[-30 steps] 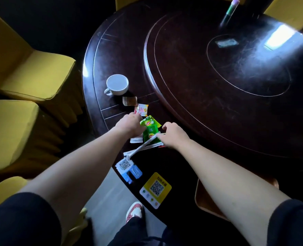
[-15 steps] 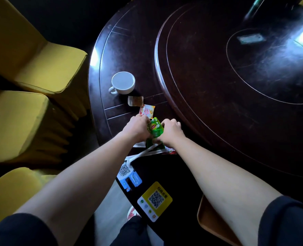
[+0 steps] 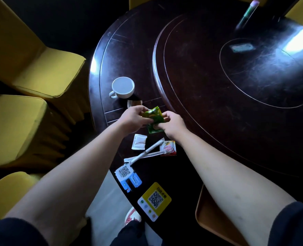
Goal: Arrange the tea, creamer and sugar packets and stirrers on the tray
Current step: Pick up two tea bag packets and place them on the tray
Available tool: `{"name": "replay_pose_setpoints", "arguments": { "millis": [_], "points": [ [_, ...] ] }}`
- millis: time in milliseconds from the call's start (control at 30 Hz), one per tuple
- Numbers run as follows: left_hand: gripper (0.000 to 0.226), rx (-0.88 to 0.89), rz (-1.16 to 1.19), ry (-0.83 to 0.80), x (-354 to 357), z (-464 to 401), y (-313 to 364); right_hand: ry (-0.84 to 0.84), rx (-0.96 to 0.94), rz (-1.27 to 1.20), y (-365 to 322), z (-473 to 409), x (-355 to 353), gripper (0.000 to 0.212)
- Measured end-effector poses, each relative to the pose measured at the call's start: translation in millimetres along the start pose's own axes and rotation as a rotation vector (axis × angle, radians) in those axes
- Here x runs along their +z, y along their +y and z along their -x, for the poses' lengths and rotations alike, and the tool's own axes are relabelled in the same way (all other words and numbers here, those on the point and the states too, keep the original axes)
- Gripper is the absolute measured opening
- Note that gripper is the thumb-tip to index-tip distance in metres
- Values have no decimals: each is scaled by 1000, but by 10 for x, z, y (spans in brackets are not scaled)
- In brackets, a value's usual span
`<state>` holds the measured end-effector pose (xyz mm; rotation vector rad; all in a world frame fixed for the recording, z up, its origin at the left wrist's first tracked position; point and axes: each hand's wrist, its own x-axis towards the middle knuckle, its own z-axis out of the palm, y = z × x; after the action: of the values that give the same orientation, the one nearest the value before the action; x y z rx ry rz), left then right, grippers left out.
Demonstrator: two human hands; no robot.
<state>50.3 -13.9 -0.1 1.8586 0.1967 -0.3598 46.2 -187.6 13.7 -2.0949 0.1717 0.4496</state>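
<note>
Both hands hold green tea packets (image 3: 154,119) just above the dark table. My left hand (image 3: 133,118) pinches their upper left edge and my right hand (image 3: 172,124) grips the lower right. Below them on the table lie a white sugar packet (image 3: 138,142), a red and white creamer packet (image 3: 169,148) and two white wrapped stirrers (image 3: 145,153) crossing each other. A small brown packet (image 3: 134,103) lies beyond my left hand. The wooden tray (image 3: 211,222) shows at the bottom right, partly hidden under my right forearm.
A white cup (image 3: 122,87) stands near the table's left edge. QR code stickers (image 3: 127,174) and a yellow QR card (image 3: 154,200) sit near the front edge. A raised turntable (image 3: 236,77) fills the table's right. Yellow chairs (image 3: 22,68) stand to the left.
Both hands have lifted the green tea packets off the pile. The white sugar packet and the creamer packet beneath are now uncovered.
</note>
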Motion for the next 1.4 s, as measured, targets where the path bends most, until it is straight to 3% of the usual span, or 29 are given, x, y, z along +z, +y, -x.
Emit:
{"name": "replay_pose_setpoints", "arguments": {
  "millis": [67, 233, 367, 600, 767, 1000, 1167, 1400],
  "points": [
    [25, -22, 260, -45, -61, 96, 91, 15, 17, -140, -85, 114, -62, 27],
    [20, -17, 606, -103, -121, 427, 277, -27, 108, -476, -166, 578, -131, 24],
    [12, -95, 725, -183, 21, 735, 291, -18, 150, -628, -65, 1043, -163, 10],
    [8, -273, 807, -314, 568, 1104, 184, 112, 210, -749, 396, 1751, -443, 8],
    [15, -345, 699, -378, 1070, 1333, 173, 218, 252, -810, 829, 2141, -747, 16],
    [12, -358, 464, -389, 1735, 1541, 174, 316, 328, -811, 1550, 2564, -1174, 9],
    [21, -286, 65, -365, 2198, 1525, 246, 369, 366, -572, 2049, 2666, -1539, 10],
    [31, -133, -406, -330, 2747, 1370, 340, 306, 295, -94, 2417, 2358, -1897, 11]
  ]
}}
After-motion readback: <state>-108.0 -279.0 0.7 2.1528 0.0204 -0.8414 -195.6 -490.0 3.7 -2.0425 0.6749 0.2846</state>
